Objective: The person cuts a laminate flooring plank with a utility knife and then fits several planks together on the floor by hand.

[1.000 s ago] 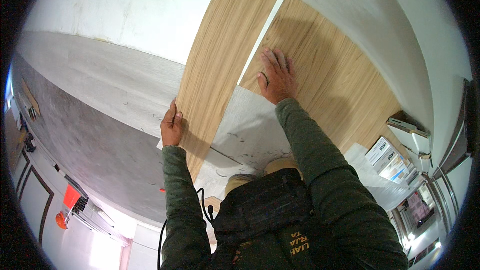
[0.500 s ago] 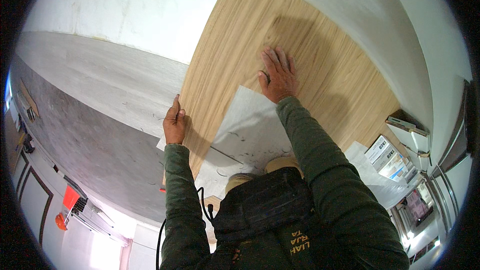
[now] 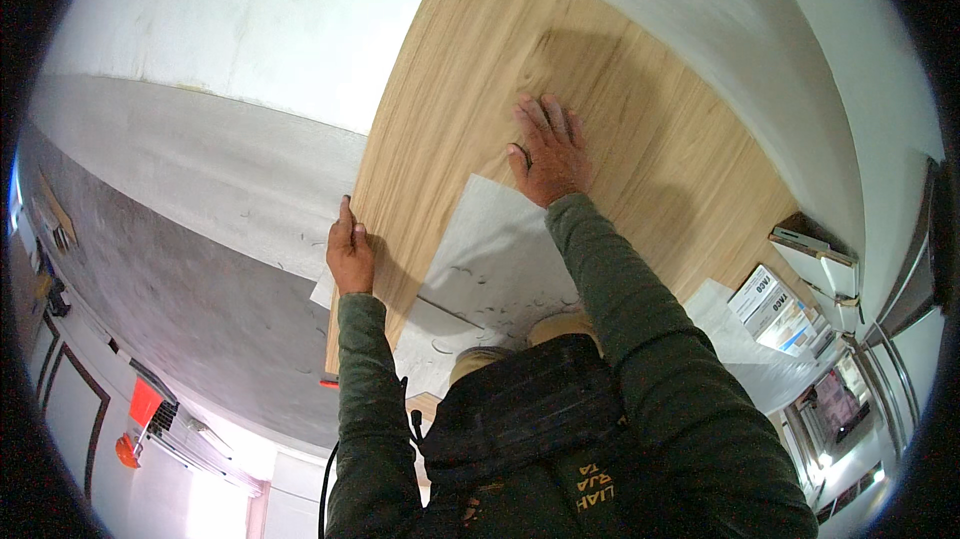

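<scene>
Light wood-grain floor planks (image 3: 440, 119) stretch away in front of me, fitted side by side. My right hand (image 3: 552, 154) lies flat on them, palm down with its fingers spread. At the planks' left long edge rests my left hand (image 3: 350, 257). Its index finger is stretched along that edge, the thumb lies near the wood, and the other fingers are partly hidden. A pale grey underlay sheet (image 3: 500, 239) shows between my arms, with dark curved shavings on it. More underlay (image 3: 250, 149) runs beyond the edge on the left.
Grey bare floor (image 3: 200, 229) lies at the left, a white wall (image 3: 850, 89) at the right. Printed boxes (image 3: 770, 304) stand at the right. A small red piece (image 3: 328, 381) touches the near plank end. An orange helmet-like object (image 3: 128, 450) is at the lower left.
The view has shifted slightly. Both hands keep nearly the same places on the planks, the right one flat and the left one at the edge.
</scene>
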The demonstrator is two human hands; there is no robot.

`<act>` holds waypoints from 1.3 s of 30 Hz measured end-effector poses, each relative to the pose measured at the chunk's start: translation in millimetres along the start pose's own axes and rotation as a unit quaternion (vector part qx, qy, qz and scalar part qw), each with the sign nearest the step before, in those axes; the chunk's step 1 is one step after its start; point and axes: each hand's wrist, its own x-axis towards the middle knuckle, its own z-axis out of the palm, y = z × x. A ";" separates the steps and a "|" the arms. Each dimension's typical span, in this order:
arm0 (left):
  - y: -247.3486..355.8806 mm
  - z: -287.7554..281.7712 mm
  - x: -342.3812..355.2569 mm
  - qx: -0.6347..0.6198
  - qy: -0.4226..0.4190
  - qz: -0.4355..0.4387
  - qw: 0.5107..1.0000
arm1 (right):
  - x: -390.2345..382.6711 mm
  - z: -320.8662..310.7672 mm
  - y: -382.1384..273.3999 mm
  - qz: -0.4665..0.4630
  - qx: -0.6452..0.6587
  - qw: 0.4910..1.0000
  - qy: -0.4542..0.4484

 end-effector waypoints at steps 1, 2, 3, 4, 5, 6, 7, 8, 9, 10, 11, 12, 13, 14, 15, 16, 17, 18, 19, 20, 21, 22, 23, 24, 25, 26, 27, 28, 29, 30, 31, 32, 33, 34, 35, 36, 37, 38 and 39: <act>0.5 -1.0 0.1 -0.002 -0.003 -0.011 1.000 | 0.8 2.2 0.4 0.001 -0.002 1.000 0.006; -3.7 -3.0 -3.1 -0.016 -0.006 -0.012 1.000 | -2.7 4.8 -3.2 0.002 0.001 1.000 0.006; -8.6 -3.7 -2.5 -0.030 -0.007 -0.013 0.999 | -5.2 7.6 -6.3 0.003 0.004 1.000 0.006; -14.0 -4.2 -1.9 -0.042 -0.008 -0.016 0.999 | -2.0 10.6 -5.2 -0.006 0.016 1.000 0.022; -11.0 -4.1 -5.7 -0.034 -0.008 -0.015 0.999 | -1.1 7.6 -4.1 -0.005 0.028 0.999 0.028; -0.8 1.3 -3.2 -0.030 -0.009 -0.010 0.999 | -1.7 4.8 -0.2 -0.003 0.036 0.999 0.038; 6.3 5.7 0.0 -0.025 -0.005 -0.002 1.000 | -3.4 5.2 3.2 0.000 0.038 0.998 0.046; 5.0 6.3 0.3 -0.031 -0.007 -0.021 0.999 | -1.2 7.8 2.9 -0.003 0.043 0.997 0.056; 3.7 5.9 -0.3 -0.036 -0.008 -0.040 0.999 | -1.1 9.8 1.7 -0.005 0.048 0.997 0.067; 2.9 4.9 -3.0 -0.042 -0.009 -0.058 0.997 | -2.6 11.0 0.4 -0.005 0.056 0.997 0.061; 8.1 4.6 -2.6 -0.031 -0.004 -0.061 0.998 | -0.2 9.2 1.2 -0.007 0.060 0.996 0.059; 8.9 5.5 -3.4 -0.033 0.000 -0.059 0.998 | 0.5 8.5 1.2 -0.008 0.064 0.996 0.057; 10.1 6.2 -3.8 -0.035 0.002 -0.055 0.998 | -0.5 9.1 1.0 -0.011 0.061 0.996 0.062; 9.2 6.6 -3.9 -0.037 0.007 -0.052 0.998 | -0.2 9.2 0.6 -0.015 0.058 0.996 0.068; 7.2 6.3 -3.4 -0.023 0.008 -0.040 0.999 | -0.3 9.2 0.1 -0.019 0.055 0.996 0.074; 5.1 5.7 -2.5 -0.010 0.009 -0.029 0.999 | -0.1 9.1 0.1 -0.015 0.053 0.996 0.072; 4.4 5.4 -2.4 0.004 0.008 -0.018 1.000 | 0.2 7.7 -0.7 -0.010 0.050 0.996 0.069; 4.0 5.5 -2.3 0.008 0.006 -0.020 1.000 | 0.1 6.1 -1.2 -0.005 0.048 0.997 0.066; 3.7 5.6 -1.9 0.012 0.003 -0.021 1.000 | -0.7 5.4 -0.7 -0.005 0.047 0.997 0.068; 3.9 5.0 -1.1 0.017 0.002 -0.022 1.000 | -0.3 5.6 -0.4 -0.006 0.047 0.996 0.071; 4.4 4.8 -0.5 0.015 0.000 -0.020 1.000 | -0.6 5.2 -0.1 -0.006 0.047 0.996 0.075; 5.2 4.8 0.0 0.013 -0.001 -0.018 1.000 | -1.7 4.3 0.2 -0.003 0.041 0.997 0.064; 3.7 5.7 0.3 0.010 -0.002 -0.015 1.000 | -1.3 3.6 0.3 -0.001 0.034 0.998 0.053; 1.0 4.7 0.3 0.010 -0.004 -0.016 1.000 | -1.2 2.9 0.2 0.002 0.028 0.999 0.043; -1.6 1.9 0.5 0.009 -0.007 -0.017 1.000 | -1.2 2.7 -1.2 0.004 0.027 0.999 0.039; 2.4 0.7 0.9 0.008 -0.011 -0.018 1.000 | -2.2 3.6 -1.8 0.007 0.026 0.999 0.034; 6.8 0.5 0.8 0.027 -0.020 -0.026 0.999 | -3.3 3.6 -1.6 0.011 0.025 0.999 0.029; 10.9 -0.3 1.3 0.047 -0.030 -0.033 0.998 | -3.6 3.2 0.1 0.006 0.027 0.999 0.036; 15.9 -2.6 2.1 0.068 -0.037 -0.041 0.996 | -2.4 3.6 0.4 0.000 0.031 0.999 0.045; 14.6 -2.2 1.3 0.063 -0.032 -0.043 0.997 | -1.9 3.6 0.3 -0.007 0.034 0.998 0.053; 12.8 -1.3 0.1 0.058 -0.026 -0.046 0.997 | -2.5 3.0 0.0 -0.007 0.037 0.998 0.051; 12.6 0.7 1.7 0.053 -0.020 -0.049 0.997 | -1.5 3.2 0.7 -0.009 0.039 0.998 0.050; 12.4 1.3 2.2 0.049 -0.025 -0.059 0.997 | -0.9 3.3 1.1 -0.010 0.042 0.998 0.049; 12.4 1.4 1.2 0.045 -0.031 -0.069 0.996 | -1.1 3.4 0.7 -0.010 0.041 0.998 0.046; 14.0 0.1 1.8 0.040 -0.034 -0.076 0.996 | -1.1 2.5 -0.2 -0.011 0.040 0.998 0.048; 15.9 0.6 2.0 0.064 -0.031 -0.064 0.995 | -0.8 1.6 -0.8 -0.012 0.038 0.998 0.049; 18.3 2.3 1.6 0.088 -0.029 -0.053 0.994 | 0.2 0.5 -0.3 -0.013 0.040 0.998 0.050; 16.5 3.1 1.0 0.113 -0.025 -0.042 0.992 | 1.7 0.4 0.3 -0.014 0.042 0.998 0.052; 13.0 3.0 0.2 0.106 -0.022 -0.045 0.993 | 2.7 0.4 -0.1 -0.016 0.045 0.997 0.053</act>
